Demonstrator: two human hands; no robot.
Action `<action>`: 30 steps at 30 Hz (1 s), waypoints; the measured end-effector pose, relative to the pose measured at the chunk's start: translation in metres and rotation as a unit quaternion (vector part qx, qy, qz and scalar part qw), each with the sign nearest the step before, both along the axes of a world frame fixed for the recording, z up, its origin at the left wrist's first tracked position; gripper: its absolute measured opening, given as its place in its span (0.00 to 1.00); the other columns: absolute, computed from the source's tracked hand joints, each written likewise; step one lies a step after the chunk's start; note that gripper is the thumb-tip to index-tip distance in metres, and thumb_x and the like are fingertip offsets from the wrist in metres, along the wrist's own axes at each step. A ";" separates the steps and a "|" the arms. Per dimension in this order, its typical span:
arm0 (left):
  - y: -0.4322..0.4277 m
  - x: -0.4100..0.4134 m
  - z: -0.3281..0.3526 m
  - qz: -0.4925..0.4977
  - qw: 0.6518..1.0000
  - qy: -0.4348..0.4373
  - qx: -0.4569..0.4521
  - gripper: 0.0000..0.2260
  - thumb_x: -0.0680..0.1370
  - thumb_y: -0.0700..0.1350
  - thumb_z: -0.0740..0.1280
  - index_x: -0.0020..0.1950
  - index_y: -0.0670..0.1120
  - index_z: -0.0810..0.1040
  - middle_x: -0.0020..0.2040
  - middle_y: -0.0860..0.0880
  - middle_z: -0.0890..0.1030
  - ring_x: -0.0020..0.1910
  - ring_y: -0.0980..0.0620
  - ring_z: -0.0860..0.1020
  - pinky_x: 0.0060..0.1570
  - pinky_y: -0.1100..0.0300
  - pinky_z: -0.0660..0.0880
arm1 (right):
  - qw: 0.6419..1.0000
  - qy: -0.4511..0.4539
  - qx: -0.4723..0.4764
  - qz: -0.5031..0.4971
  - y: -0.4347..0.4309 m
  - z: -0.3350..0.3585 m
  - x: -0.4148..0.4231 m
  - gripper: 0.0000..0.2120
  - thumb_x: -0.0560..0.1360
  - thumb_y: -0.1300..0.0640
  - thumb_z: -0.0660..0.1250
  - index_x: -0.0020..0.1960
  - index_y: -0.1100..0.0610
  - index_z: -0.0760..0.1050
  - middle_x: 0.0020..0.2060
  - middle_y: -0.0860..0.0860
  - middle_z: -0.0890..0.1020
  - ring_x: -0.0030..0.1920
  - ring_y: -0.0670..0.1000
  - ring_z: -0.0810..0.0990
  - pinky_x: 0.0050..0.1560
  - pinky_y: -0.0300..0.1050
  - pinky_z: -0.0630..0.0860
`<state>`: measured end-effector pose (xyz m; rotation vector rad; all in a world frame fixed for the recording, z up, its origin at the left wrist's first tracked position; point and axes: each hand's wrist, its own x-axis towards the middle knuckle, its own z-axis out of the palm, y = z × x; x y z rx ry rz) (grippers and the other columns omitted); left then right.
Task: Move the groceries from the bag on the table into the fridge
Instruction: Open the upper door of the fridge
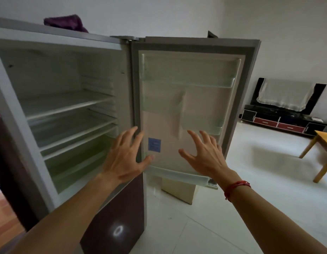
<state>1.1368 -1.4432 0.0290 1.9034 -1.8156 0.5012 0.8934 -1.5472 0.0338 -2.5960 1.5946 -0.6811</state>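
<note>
The fridge (16, 99) stands at the left with its upper door (192, 107) swung wide open to the right. Its glass shelves (67, 105) and door racks hold nothing that I can see. My left hand (124, 156) is raised with fingers spread in front of the hinge side of the door. My right hand (205, 156), with a red string on the wrist, is spread in front of the door's inner panel. Neither hand holds anything. No bag or groceries are in view.
A purple cloth (65, 22) lies on top of the fridge. A wooden table corner (322, 142) shows at the right edge, and a low TV stand (283, 121) with a cloth-covered screen stands at the back right. A beige box (177, 189) sits on the white tiled floor below the door.
</note>
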 end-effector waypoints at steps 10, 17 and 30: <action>-0.017 -0.017 -0.003 -0.019 1.000 0.001 0.001 0.38 0.73 0.69 0.54 0.76 0.46 0.64 0.75 0.45 0.64 0.73 0.45 0.61 0.70 0.50 0.60 | 1.000 0.003 -0.013 -0.008 -0.006 0.003 -0.024 0.37 0.74 0.28 0.56 0.78 0.40 0.50 0.78 0.55 0.56 0.76 0.60 0.57 0.72 0.60 0.60; -0.045 -0.042 -0.002 -0.071 0.997 0.005 0.013 0.39 0.73 0.70 0.52 0.76 0.47 0.63 0.75 0.45 0.64 0.74 0.44 0.61 0.71 0.48 0.61 | 0.998 0.015 -0.003 -0.054 -0.005 0.008 -0.064 0.37 0.75 0.29 0.56 0.78 0.41 0.50 0.78 0.55 0.57 0.76 0.59 0.57 0.72 0.60 0.62; -0.076 -0.104 -0.003 -0.266 0.963 0.026 0.023 0.39 0.74 0.71 0.50 0.78 0.48 0.59 0.76 0.45 0.62 0.74 0.44 0.60 0.70 0.47 0.61 | 0.967 0.003 0.001 -0.254 0.070 0.006 -0.124 0.35 0.76 0.32 0.57 0.78 0.42 0.53 0.78 0.55 0.59 0.76 0.59 0.59 0.72 0.58 0.61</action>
